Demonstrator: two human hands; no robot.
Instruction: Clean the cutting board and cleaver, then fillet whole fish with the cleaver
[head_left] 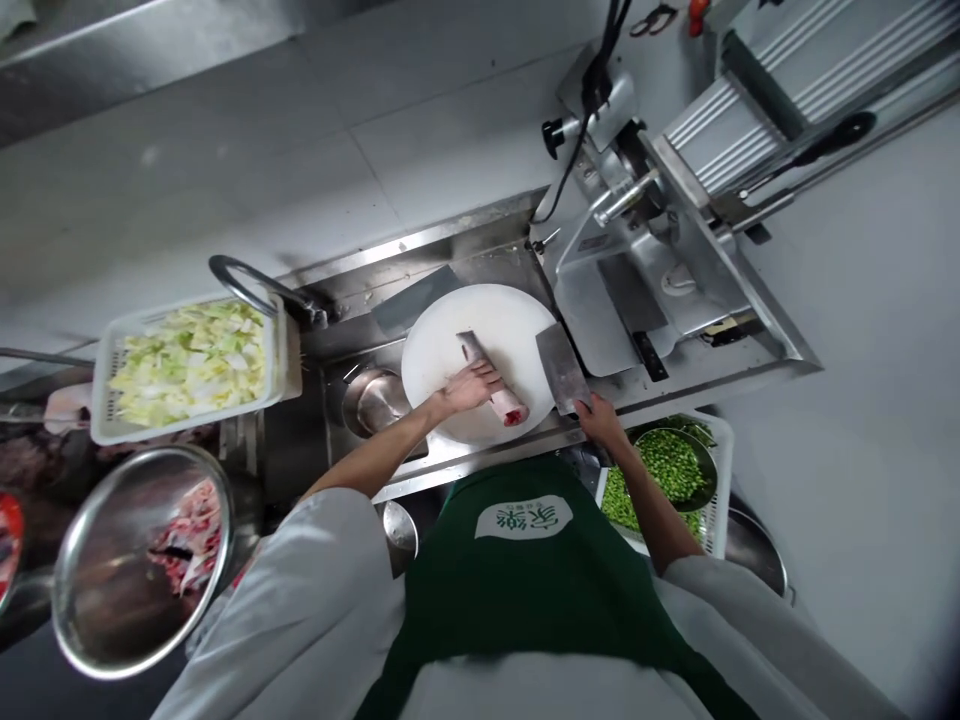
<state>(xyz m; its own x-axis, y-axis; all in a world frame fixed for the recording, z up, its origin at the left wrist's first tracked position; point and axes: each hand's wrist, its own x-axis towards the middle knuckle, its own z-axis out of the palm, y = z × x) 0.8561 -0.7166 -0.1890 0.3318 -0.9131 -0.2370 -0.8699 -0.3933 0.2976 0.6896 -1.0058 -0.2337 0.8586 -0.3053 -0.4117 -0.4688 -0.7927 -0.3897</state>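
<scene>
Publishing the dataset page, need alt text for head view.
A person's left hand holds what looks like a piece of fish on a round white board; the right hand grips a cleaver at the board's right edge. To the left, a basket of cut pale leaves and a steel bowl of raw meat pieces.

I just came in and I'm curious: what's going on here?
A person in a green apron has both hands busy. The left grip holds what looks like a piece of fish on a round white board; its red cut end shows. The right grip has a cleaver by its handle, the blade at the board's right edge, apart from the fish. Off to the left are a basket of cut pale-green leaves and a metal bowl with raw meat pieces.
</scene>
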